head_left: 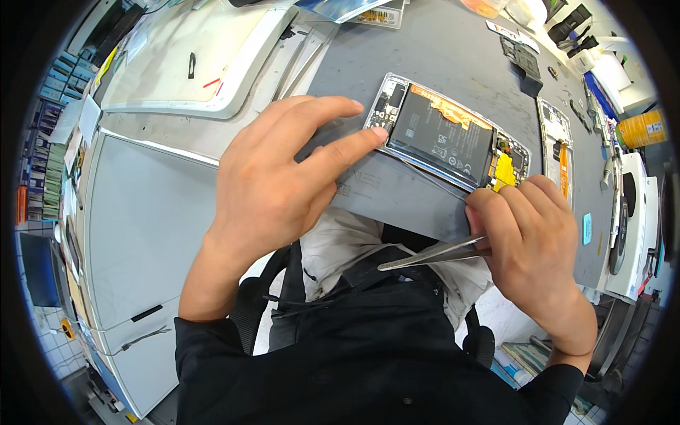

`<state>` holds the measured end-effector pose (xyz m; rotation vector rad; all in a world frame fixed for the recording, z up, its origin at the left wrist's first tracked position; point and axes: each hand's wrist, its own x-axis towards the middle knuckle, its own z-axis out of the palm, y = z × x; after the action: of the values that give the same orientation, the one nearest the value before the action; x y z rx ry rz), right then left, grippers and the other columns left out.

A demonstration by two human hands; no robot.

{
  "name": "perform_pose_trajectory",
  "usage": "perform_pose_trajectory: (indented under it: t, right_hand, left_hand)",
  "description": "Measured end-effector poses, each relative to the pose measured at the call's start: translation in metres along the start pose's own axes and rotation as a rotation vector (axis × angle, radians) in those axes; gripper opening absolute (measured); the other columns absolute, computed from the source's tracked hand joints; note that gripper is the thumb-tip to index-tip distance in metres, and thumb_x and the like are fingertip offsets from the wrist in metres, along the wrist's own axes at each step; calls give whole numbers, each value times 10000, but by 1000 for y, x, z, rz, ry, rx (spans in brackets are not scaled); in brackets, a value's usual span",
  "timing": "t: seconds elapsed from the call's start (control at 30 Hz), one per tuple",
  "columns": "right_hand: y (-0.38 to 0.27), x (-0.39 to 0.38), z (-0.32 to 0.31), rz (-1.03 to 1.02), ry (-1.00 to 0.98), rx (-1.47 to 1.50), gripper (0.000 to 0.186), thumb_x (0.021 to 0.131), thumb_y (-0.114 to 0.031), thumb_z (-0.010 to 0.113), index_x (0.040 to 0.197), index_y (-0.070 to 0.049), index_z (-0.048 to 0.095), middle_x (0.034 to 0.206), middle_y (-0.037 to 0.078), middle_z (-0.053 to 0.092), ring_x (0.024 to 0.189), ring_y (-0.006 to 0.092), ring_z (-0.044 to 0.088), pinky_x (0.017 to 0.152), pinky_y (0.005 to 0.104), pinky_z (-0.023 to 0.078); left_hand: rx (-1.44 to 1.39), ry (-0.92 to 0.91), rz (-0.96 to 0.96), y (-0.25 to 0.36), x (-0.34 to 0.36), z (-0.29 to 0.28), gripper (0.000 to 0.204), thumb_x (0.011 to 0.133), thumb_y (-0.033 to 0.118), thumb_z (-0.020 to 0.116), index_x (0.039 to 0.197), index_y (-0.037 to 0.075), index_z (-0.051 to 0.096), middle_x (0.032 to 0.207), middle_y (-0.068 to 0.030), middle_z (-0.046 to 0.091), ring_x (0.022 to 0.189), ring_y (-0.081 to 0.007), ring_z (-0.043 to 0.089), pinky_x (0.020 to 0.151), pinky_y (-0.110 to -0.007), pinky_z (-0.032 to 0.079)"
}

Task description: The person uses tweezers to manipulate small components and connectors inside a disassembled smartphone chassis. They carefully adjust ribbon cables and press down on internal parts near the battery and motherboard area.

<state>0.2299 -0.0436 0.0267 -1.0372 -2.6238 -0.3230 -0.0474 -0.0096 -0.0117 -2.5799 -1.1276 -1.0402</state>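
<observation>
An opened phone (443, 124) with exposed battery, orange flex and yellow film lies on the grey mat (354, 57). My left hand (276, 166) has one fingertip resting on the phone's left end near the bottom edge, another finger reaching just off that end. My right hand (524, 241) is closed around metal tweezers (425, 258), tips pointing left over my lap; its pinched fingers are at the phone's lower right edge, beside a thin strip (435, 179) along that side. Whether they grip the strip is unclear. A second opened phone housing (556, 142) lies to the right.
A white-rimmed pad (234, 92) sits at upper left, with a grey panel (131, 248) below it. Dark parts (524, 64) lie at the back; tools (605, 170), a small teal piece (587, 228) and a yellow container (641, 129) are on the right.
</observation>
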Motion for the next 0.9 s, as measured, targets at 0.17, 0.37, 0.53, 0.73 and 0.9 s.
perform_pose_trajectory:
  t: [0.17,0.37,0.53,0.73,0.9]
  right_hand:
    - [4,2,-1,7,-33,46,169,725,-61,671,881,-24,619,687,57,462,627,237,516,649,378,450]
    - [8,1,-1,9,-25,113,192,706,-89,699,873,-38,619,670,59,449,618,235,508,642,374,446]
    - [9,0,0,-35,32,96,196,701,-96,701,876,-32,641,667,46,425,596,221,484,633,366,454]
    - [8,0,1,-35,18,170,247,697,-39,799,883,-29,637,670,59,440,599,256,481,611,376,415]
    - [11,0,4,-74,42,126,210,697,-87,703,896,-24,680,667,26,420,586,198,472,600,342,444]
  left_hand:
    - [-50,-79,-39,1,0,-1,590,666,-96,605,1158,161,805,1201,-97,720,1047,-303,687,884,-389,565]
    - [-34,-29,-19,-4,0,0,498,701,-52,639,1120,157,807,1180,-83,717,995,-285,684,802,-366,546]
    - [-31,-66,-47,-2,-1,-3,484,710,-51,625,1102,159,818,1179,-83,719,998,-288,686,821,-372,552]
    - [-3,-142,-53,1,3,-7,472,738,-33,629,1114,172,828,1178,-83,723,987,-279,690,813,-360,564]
    - [9,-143,-41,-1,2,-10,452,731,-16,649,1097,172,836,1166,-77,730,959,-264,692,763,-336,550]
